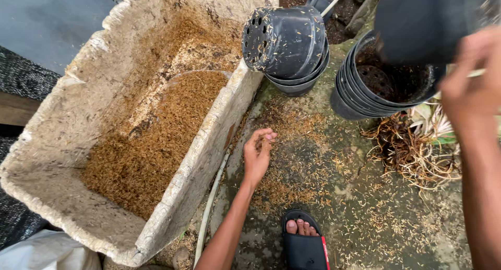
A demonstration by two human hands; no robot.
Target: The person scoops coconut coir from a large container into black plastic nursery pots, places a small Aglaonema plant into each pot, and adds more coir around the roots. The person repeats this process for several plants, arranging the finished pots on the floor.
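Blurred right hand (472, 87) grips a cropped black pot (428, 24); left hand (258, 154) cups husks (292, 165), contents hidden.

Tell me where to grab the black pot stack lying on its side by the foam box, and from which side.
Take the tipped pot stack by its rim, the lip resting low against the foam box corner. Come from the right, since the holed base faces left and offers no edge, while the rounded wall would probably slip.
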